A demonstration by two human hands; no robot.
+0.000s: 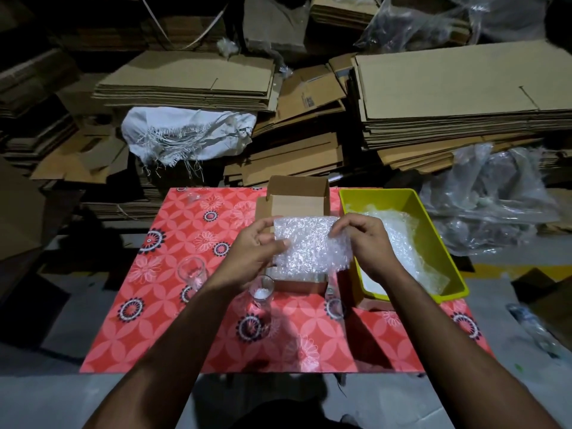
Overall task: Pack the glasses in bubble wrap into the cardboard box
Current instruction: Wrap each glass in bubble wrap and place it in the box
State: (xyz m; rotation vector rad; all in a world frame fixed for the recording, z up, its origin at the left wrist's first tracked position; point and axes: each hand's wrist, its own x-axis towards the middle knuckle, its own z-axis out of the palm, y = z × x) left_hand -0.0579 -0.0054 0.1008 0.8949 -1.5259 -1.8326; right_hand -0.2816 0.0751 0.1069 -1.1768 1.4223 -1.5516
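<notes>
Inspector A: What was observed at the hands?

Inspector B: A sheet of bubble wrap (pixel 311 244) was held up between both hands over the open cardboard box (pixel 295 201). The left hand (pixel 253 247) was closed on the sheet's left edge, thumb laid across the front. The right hand (pixel 363 239) was seen pinching the upper right corner, fingers curled over the top. Whether a glass was wrapped inside the sheet could not be determined.

Inspector A: And the box itself?

Inspector B: It was found on the desk (pixel 161 335), which was covered with a red flower-patterned cloth. Its flaps were standing open. The interior was largely hidden behind the sheet.

Inspector A: Were any glasses noted?

Inspector B: Three bare ones were recorded on the cloth. A tall glass (pixel 192 272) was standing to the left of the left wrist. A second glass (pixel 261 294) was placed just in front of the box. A third glass (pixel 334 306) was seen near the front right corner of the box, partly blurred.

Inspector A: Anything else?

Inspector B: A yellow bin (pixel 433 239) was set just right of the box, with more wrap inside. Stacks of flattened cardboard (pixel 458 88) were noted behind the desk.
</notes>
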